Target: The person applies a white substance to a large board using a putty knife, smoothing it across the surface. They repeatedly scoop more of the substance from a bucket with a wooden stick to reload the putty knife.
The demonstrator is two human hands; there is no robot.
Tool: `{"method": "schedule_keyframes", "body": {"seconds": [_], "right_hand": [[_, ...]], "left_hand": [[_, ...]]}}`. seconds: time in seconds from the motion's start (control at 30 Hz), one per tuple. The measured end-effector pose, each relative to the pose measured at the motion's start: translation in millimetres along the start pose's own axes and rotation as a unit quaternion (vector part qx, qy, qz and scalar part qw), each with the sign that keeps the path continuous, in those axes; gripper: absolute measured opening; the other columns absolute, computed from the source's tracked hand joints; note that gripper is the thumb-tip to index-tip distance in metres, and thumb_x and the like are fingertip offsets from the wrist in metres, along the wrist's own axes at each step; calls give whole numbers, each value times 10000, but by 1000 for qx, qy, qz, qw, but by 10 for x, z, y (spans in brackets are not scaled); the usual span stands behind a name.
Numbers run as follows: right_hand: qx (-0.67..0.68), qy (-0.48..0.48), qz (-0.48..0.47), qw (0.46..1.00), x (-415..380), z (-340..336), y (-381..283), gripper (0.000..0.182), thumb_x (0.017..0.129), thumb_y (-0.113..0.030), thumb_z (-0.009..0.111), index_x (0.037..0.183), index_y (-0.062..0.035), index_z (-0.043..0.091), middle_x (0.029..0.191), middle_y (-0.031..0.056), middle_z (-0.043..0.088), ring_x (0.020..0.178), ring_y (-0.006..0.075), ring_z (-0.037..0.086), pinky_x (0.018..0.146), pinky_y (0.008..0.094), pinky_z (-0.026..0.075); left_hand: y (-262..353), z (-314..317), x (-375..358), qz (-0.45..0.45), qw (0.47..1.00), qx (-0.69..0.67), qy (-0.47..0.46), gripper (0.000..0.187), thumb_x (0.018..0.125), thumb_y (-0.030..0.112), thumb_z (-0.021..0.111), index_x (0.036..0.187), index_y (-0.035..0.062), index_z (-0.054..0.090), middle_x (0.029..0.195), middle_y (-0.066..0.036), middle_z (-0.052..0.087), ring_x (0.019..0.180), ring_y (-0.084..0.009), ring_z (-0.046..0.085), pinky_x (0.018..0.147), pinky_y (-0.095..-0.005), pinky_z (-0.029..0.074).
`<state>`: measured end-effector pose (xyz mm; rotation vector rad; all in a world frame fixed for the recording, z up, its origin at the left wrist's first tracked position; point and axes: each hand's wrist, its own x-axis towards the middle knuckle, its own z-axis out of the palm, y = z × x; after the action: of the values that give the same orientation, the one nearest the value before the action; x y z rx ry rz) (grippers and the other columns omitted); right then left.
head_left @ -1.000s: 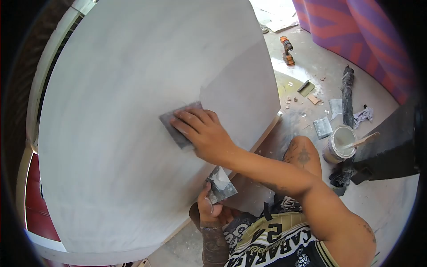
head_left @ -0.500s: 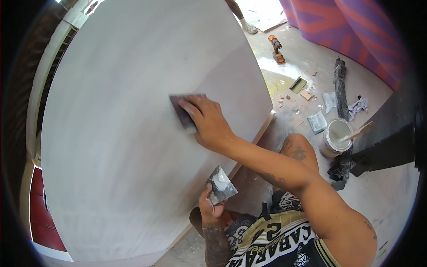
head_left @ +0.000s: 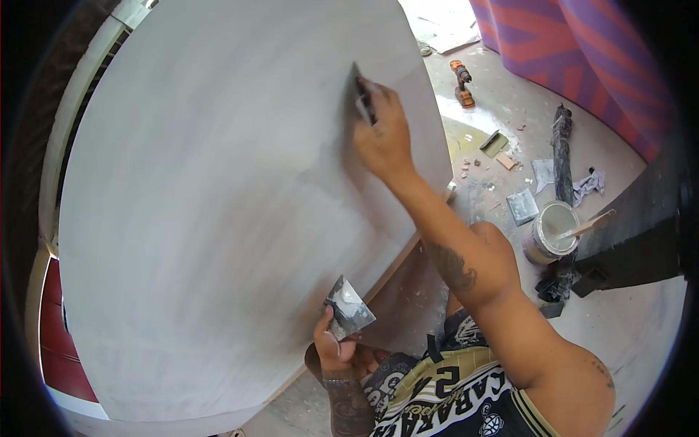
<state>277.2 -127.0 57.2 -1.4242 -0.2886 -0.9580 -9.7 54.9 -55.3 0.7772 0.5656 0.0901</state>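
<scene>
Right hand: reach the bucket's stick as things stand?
Probably, but not free-handed: the right hand grips a dark blade at the panel. The stick juts uncovered from the bucket, near the knee.

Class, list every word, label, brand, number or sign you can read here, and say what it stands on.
"24": on the shirt, upside down; the 4 is less clear.
"CABARA": also on the shirt, upside down; any further letters are unclear.
Too blurred: the script on the shirt, and markings on the shorts, tub and drill.
</scene>
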Motion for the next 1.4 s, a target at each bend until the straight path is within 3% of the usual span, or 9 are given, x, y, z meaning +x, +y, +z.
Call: {"method": "schedule_keyframes", "body": {"seconds": [0.13, 0.33, 0.5, 0.7, 0.9, 0.97, 1.1, 1.27, 1.4], "right_hand": [[-15, -62, -45, 997, -411, 133, -387, 632, 699, -21, 629, 1322, -30, 527, 1277, 189, 528, 1192, 376, 490, 990, 448, 395], [-21, -151, -115, 982, -1004, 289, -643, 758, 622, -29, 699, 1350, -85, 496, 1325, 147, 505, 1211, 337, 480, 970, 454, 374], [-55, -312, -188, 930, -1348, -23, -496, 733, 653, 46, 649, 1358, -88, 505, 1378, 142, 495, 1260, 347, 461, 1018, 462, 377], [254, -425, -107, 862, -1499, -894, -766, 769, 642, 166, 556, 1363, -98, 529, 1398, 189, 471, 1320, 400, 420, 1098, 493, 364], [68, -514, 100, 849, -1936, -1408, -67, 543, 828, 87, 547, 1337, -102, 552, 1297, 161, 547, 1209, 351, 543, 1050, 445, 431], [192, -366, 431, 802, -1926, -1398, -93, 384, 908, -25, 531, 1287, -84, 558, 1208, 128, 597, 1119, 308, 607, 994, 438, 484], [436, -156, 712, 528, -1508, -1450, -452, 238, 995, -198, 483, 1179, -67, 555, 1062, 75, 660, 979, 240, 682, 858, 403, 581], [532, -109, 744, 389, -1425, -1386, -707, 218, 977, -195, 482, 1138, -64, 549, 1081, 100, 656, 960, 245, 687, 824, 425, 604], [559, -57, 718, 412, -1299, -1511, -460, 235, 968, -189, 484, 1142, -45, 547, 1107, 118, 644, 996, 249, 669, 832, 451, 591]], "left_hand": [[19, -30, 20, -3, 1000, -20, 14, 325, 927, 285, 592, 1182, 84, 590, 1039, -66, 675, 845, -255, 665, 578, -386, 490], [53, -188, 33, 4, 998, -41, -53, 314, 922, 210, 605, 1202, 67, 604, 1171, -76, 671, 1075, -249, 649, 900, -456, 532], [-14, -234, 32, 15, 998, -65, -19, 297, 921, 195, 593, 1192, 71, 605, 1135, -76, 677, 1029, -245, 660, 741, -382, 580], [118, -88, 48, -126, 976, -149, -98, 274, 938, 206, 575, 1180, 77, 586, 1045, -64, 694, 877, -238, 698, 547, -321, 572], [378, 299, 37, 14, 995, -20, -98, 333, 962, 190, 570, 1259, 41, 556, 1080, -69, 691, 887, -219, 699, 585, -290, 573], [443, 722, -123, 173, 982, 61, -48, 364, 976, 199, 562, 1292, 19, 542, 1083, -71, 685, 914, -214, 691, 675, -286, 577], [214, 508, 2, 385, 864, 318, -66, 301, 1004, 128, 460, 1241, -22, 569, 1185, -148, 644, 1072, -239, 638, 929, -378, 509], [232, 855, 63, 587, 570, 522, -240, 327, 832, -24, 469, 1118, 13, 623, 1212, -212, 649, 1154, -431, 597, 1013, -496, 446], [388, 768, 95, 527, 497, 634, -270, 380, 771, -30, 507, 1116, 26, 658, 1226, -198, 648, 1174, -405, 593, 1038, -502, 422]]}}
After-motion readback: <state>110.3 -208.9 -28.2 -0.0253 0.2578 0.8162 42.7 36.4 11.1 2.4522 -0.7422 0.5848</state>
